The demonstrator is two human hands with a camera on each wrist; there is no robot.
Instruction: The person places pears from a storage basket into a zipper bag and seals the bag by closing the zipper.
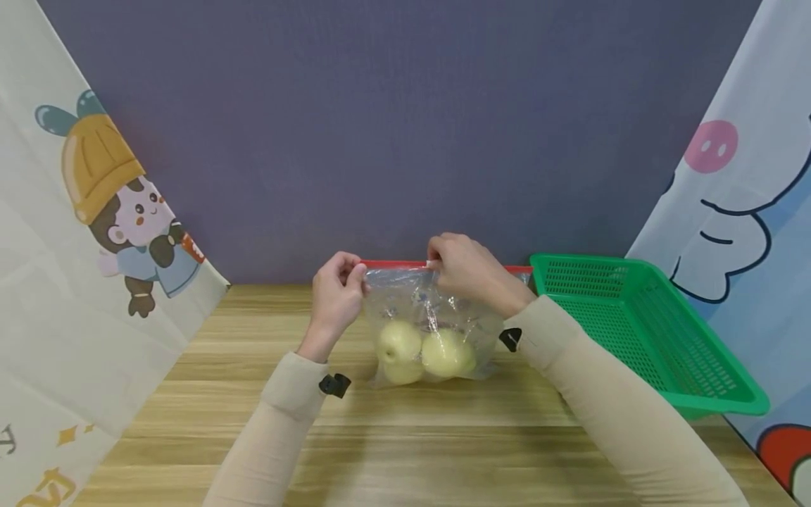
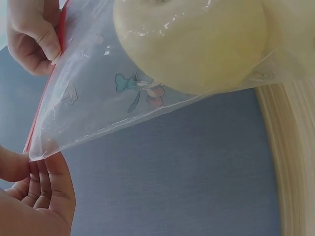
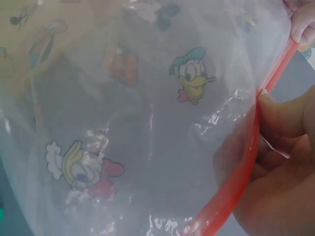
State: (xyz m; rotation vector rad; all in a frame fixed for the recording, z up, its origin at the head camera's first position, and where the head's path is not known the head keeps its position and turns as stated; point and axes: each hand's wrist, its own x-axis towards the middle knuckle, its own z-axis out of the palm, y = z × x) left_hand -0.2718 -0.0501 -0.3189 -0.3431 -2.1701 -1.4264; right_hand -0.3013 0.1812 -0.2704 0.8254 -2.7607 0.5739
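A clear zip bag (image 1: 405, 296) with a red seal strip (image 3: 250, 147) along its top stands on the table, several pale yellow round fruits (image 1: 447, 352) inside it. Cartoon ducks are printed on its plastic. My left hand (image 1: 337, 292) pinches the bag's top left corner between thumb and fingers, as the left wrist view shows. Partway along the red strip, my right hand (image 1: 472, 271) pinches the seal, thumb on one side and fingers behind. The fruits hang low in the bag, close over the wooden table (image 1: 253, 394).
A green plastic basket (image 1: 633, 317) with perforated sides sits at the right, beside my right forearm. A dark wall panel (image 1: 405, 127) rises behind the table. Printed cartoon sheets (image 1: 51, 282) flank both sides.
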